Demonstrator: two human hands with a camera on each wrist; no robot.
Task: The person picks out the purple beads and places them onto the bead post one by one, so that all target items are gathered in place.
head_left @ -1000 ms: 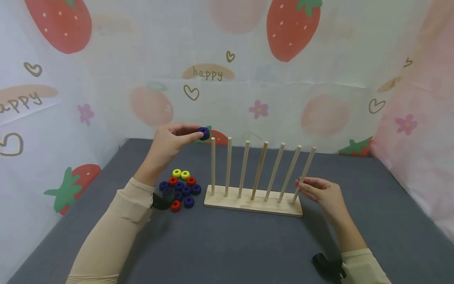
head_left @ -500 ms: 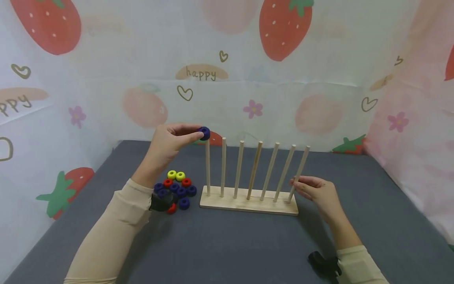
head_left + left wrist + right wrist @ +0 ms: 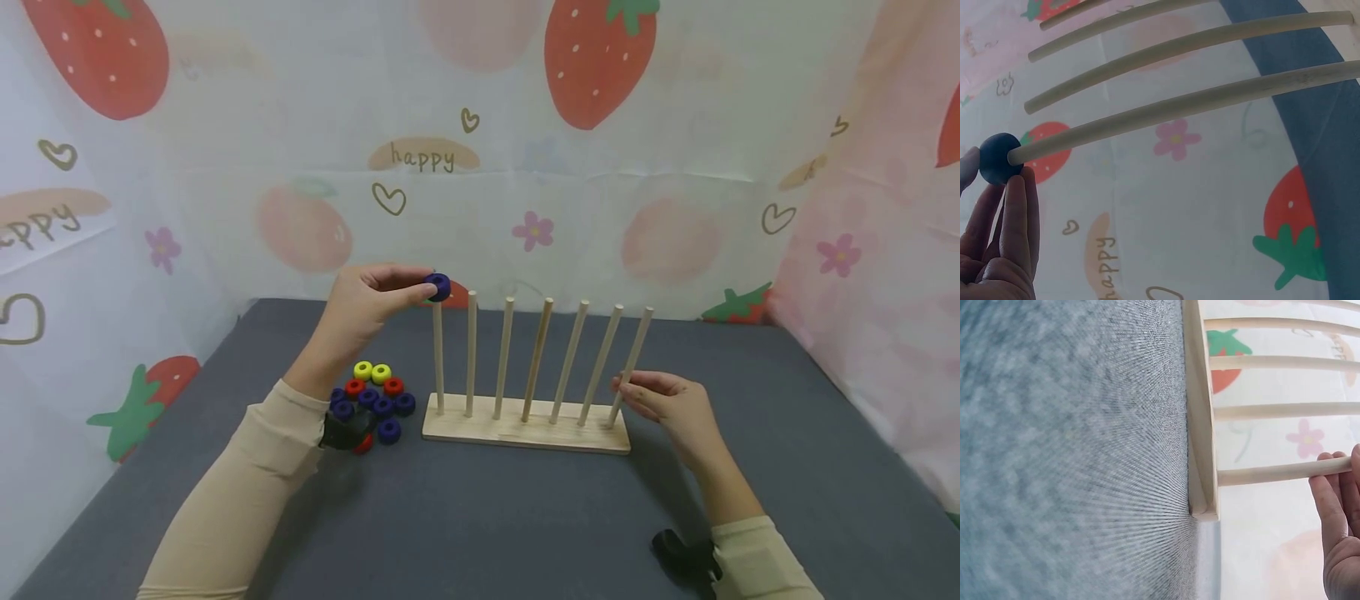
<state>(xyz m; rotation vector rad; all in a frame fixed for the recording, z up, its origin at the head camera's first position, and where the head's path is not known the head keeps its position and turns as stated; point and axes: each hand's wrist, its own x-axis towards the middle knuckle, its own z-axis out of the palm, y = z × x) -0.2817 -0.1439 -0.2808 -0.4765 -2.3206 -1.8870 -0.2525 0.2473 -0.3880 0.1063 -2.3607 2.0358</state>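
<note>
My left hand [image 3: 360, 308] pinches a dark blue ring-shaped bead [image 3: 441, 288] between thumb and fingers. The bead sits at the top of the leftmost wooden peg [image 3: 438, 358] and covers its tip; in the left wrist view the peg end [image 3: 1019, 155] meets the bead [image 3: 999, 159]. How far the peg goes into the hole is hidden. At the other end of the rack, my right hand [image 3: 678, 408] pinches the rightmost peg [image 3: 637, 342] on its lower half. The pegs rise from a pale wooden base [image 3: 517, 432].
Loose beads lie left of the base: two yellow ones [image 3: 381, 373], some red ones [image 3: 393, 386] and several dark blue ones [image 3: 389, 431]. My left forearm and its black wrist camera [image 3: 347, 429] partly cover them. A printed cloth [image 3: 450, 233] hangs behind the grey table [image 3: 480, 517].
My left hand has brought the blue bead slightly right, from beside the leftmost peg onto its tip. The right hand keeps its hold on the rightmost peg. The head view has shifted a little.
</note>
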